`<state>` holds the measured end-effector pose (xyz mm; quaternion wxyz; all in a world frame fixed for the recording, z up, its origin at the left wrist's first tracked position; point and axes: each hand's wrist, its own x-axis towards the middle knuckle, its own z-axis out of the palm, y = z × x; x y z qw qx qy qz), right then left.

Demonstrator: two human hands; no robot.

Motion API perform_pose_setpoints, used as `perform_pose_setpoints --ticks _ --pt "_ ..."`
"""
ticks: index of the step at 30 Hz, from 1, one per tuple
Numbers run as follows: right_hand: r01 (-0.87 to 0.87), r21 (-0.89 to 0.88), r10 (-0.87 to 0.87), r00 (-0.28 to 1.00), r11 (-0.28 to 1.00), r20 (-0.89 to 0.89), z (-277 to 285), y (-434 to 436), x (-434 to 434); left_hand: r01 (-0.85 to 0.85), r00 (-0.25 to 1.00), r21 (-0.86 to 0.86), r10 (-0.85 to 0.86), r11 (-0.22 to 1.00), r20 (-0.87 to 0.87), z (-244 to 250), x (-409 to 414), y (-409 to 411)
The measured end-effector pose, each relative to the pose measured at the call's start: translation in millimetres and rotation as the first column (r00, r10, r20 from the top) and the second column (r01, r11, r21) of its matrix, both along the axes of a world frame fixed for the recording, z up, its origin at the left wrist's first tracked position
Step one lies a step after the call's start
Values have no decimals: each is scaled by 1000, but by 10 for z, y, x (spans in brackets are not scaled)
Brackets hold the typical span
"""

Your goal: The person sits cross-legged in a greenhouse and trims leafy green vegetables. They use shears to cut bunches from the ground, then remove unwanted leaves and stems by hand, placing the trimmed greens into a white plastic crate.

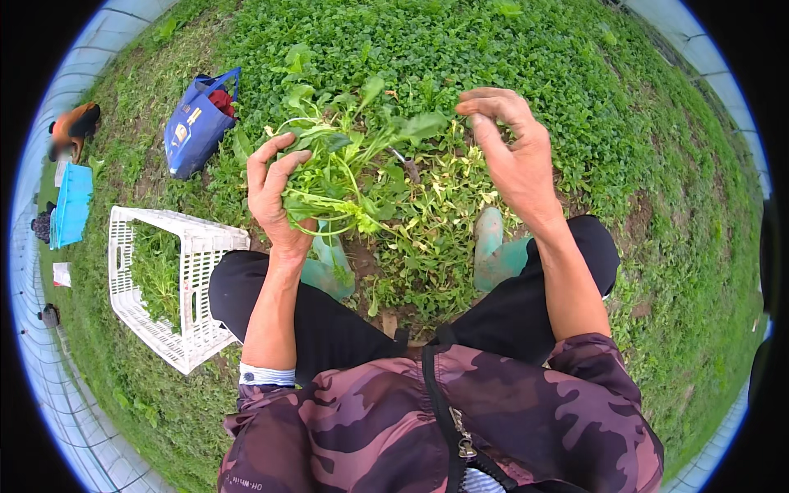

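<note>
My left hand (277,191) holds a loose bunch of leafy greens (339,166) with pale stems, spread out above the ground. To the right, my right hand (508,145) is raised with its thumb near the bent fingers; whether anything small is between them I cannot tell. A small tool with a metal part (405,163) lies on the ground between the hands, partly hidden by leaves. Cut and yellowing leaves (425,228) cover the soil between my green rubber boots (493,252).
On the left stands a white plastic crate (216,246) with greens inside. A blue bag (197,129) with red cloth lies beyond it. Dense low greens (431,49) grow ahead. At the far left, a person (74,132) bends by a light-blue crate (73,203).
</note>
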<state>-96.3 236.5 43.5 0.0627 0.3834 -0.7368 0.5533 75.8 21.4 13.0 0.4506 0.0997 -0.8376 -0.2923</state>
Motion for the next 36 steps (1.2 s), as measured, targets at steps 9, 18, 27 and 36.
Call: perform_pose_setpoints --ticks 9,18,27,36 --pt "-205 323 280 938 924 -206 -138 -233 317 143 990 2 -143 990 19 -52 -137 205" --pt "-179 376 332 856 909 -396 -167 -182 278 149 989 133 -145 980 -37 -89 -132 193" --pt "47 326 110 889 944 -445 -185 -38 84 -75 991 318 105 945 -80 -218 -103 -109" --pt "-29 499 212 925 866 -314 -229 5 179 115 970 978 194 173 -148 -641 0 -312"
